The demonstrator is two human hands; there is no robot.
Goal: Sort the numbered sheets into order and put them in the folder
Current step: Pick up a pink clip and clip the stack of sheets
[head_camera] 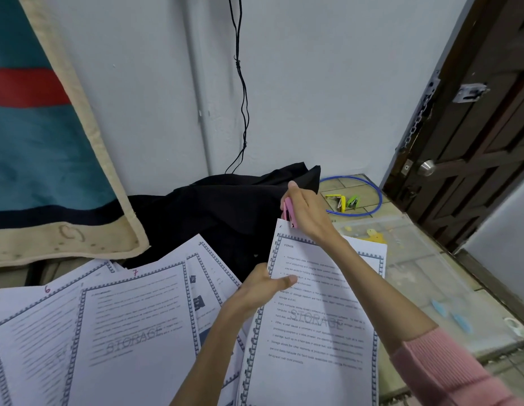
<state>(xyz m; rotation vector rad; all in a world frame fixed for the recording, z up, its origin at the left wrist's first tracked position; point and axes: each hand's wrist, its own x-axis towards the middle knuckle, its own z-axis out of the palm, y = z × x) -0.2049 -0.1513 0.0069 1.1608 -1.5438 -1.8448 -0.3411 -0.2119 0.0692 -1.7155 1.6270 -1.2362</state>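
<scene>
My left hand [265,285] pinches the left edge of a stack of printed sheets [313,312], thumb on the top page. My right hand [307,213] grips a small pink stapler [290,213] at the stack's top left corner. To the left, several more sheets lie fanned out on the floor; one is marked 6 [35,332], another 7 [134,317]. A clear plastic folder [416,276] lies on the floor to the right of the stack, with yellow and blue bits on or under it.
Black cloth [225,206] is heaped against the wall behind the sheets. A yellow stapler [338,200] and a green stapler [353,202] lie inside a blue ring [379,197]. A teal and red hanging cloth [35,142] is at left, a dark door [474,142] at right.
</scene>
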